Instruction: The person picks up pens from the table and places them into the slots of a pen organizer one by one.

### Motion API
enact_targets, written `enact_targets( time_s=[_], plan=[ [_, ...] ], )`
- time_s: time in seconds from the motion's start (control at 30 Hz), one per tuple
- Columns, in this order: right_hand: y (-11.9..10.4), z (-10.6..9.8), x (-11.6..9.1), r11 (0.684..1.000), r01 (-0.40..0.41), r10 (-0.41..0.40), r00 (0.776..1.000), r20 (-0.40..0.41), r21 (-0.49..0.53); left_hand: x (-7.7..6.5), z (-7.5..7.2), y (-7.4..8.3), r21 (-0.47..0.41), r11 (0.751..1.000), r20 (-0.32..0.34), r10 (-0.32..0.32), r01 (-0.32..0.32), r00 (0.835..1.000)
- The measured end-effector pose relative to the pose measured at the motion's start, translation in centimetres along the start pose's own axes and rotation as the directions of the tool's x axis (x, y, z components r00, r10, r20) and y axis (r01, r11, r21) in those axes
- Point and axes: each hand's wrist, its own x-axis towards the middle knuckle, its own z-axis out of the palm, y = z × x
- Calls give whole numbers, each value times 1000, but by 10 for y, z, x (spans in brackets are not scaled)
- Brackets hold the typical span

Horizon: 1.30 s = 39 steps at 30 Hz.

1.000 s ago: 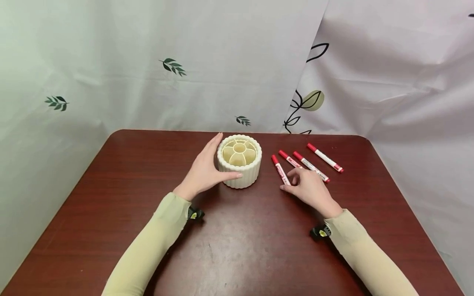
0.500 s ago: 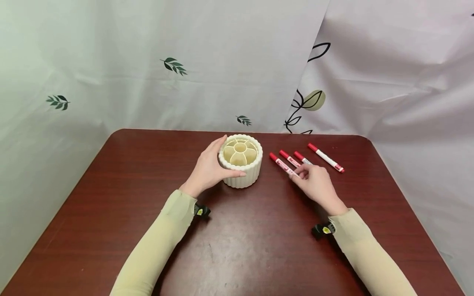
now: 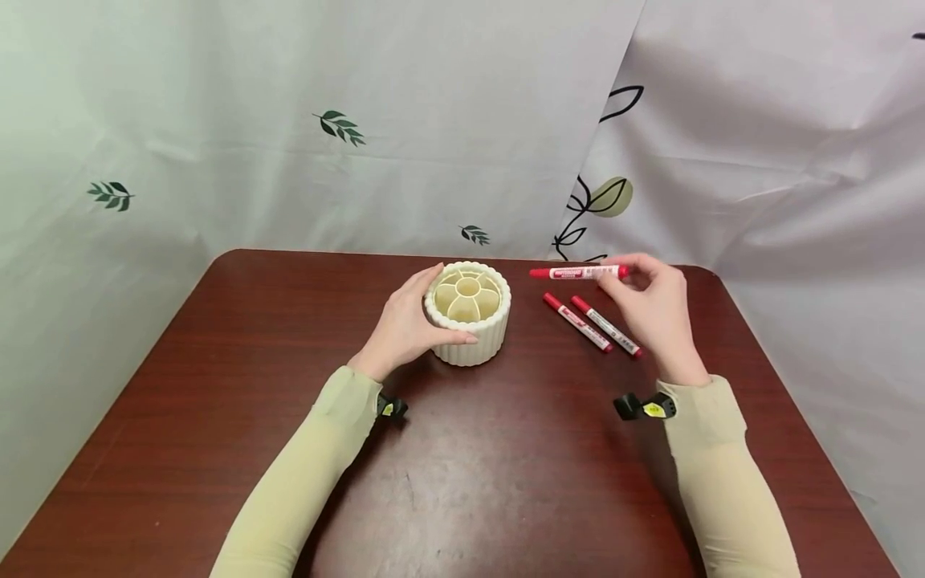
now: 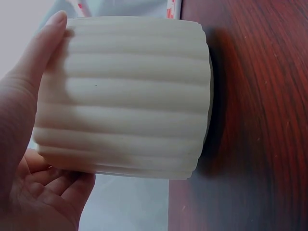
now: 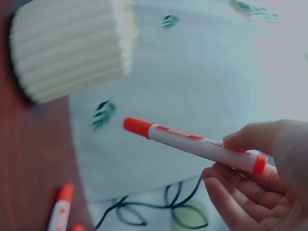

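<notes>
A cream pen holder (image 3: 488, 343) with a ribbed wall and petal-shaped compartments stands upright on the table. My left hand (image 3: 401, 331) holds it from the left side, thumb across the front and fingers around the back; in the left wrist view the ribbed wall (image 4: 130, 96) fills most of the picture. Above the table to the right, my right hand (image 3: 656, 311) pinches a whiteboard marker (image 3: 574, 273) near its rear end. That marker is white with a red cap, which points left toward the pen holder in the head view.
Two more red-capped markers, a nearer one (image 3: 578, 323) and another (image 3: 607, 327), lie side by side on the brown table (image 3: 506, 474), right of the pen holder. A patterned white curtain (image 3: 405, 185) hangs behind the table's far edge.
My right hand has picked up the leftmost marker, raised it and moved toward the far right. The rightmost marker seen earlier is no longer visible behind that hand. My left hand stays on the pen holder.
</notes>
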Motion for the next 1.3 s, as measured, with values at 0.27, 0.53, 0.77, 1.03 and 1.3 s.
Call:
enact_targets(
  time_s=[0.27, 0.53, 0.77, 1.03, 1.3],
  plan=[
    [-33, 17, 15, 966, 75, -72, 997, -19, 247, 0, 0, -1, 0, 1000, 7, 6, -6, 1000],
    [-44, 45, 30, 941, 86, -101, 995, 28, 328, 1, 0, -2, -5, 1000, 10, 21, -21, 1000],
    [-38, 71, 29, 978, 50, -78, 988, 136, 205, 1, -1, -1, 18, 1000, 13, 22, -23, 1000],
    [-25, 94, 23, 991, 71, -99, 959, 264, 112, 1, -1, -2, 6, 999, 10, 41, -41, 999],
    [-22, 101, 22, 990, 94, -121, 946, 302, 103, 2, -1, -2, 7, 999, 4, 43, -43, 999]
  ],
)
